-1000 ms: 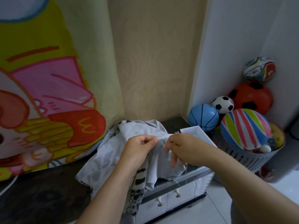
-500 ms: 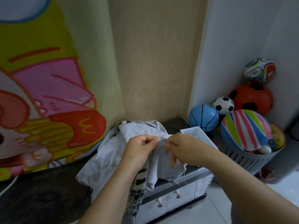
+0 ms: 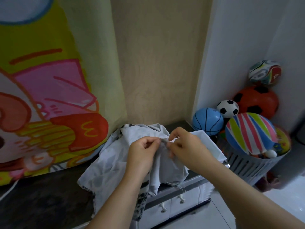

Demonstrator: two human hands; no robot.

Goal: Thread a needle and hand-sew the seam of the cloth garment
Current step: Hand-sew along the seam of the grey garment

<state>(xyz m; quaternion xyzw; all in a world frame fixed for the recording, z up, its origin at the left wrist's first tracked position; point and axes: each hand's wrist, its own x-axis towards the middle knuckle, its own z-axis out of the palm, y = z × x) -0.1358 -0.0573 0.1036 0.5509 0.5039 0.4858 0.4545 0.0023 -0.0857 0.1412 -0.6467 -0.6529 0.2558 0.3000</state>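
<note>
Open: dark table left of the heaped cloth garment, through to its front edge; pale floor at lower right.
Blocked: cartoon-printed panel behind at left; beige wall behind the garment; white tray just right of it; slatted basket heaped with balls beyond the tray, in the corner.

Home playroom corner, basket of toy balls, cartoon curtain

Cartoon-print hanging at left, dark bench below it, white knobbed drawers near, grey slatted basket at right topped by a striped ball, blue basketball, small football, orange ball, multicoloured ball piled farther back.
</note>
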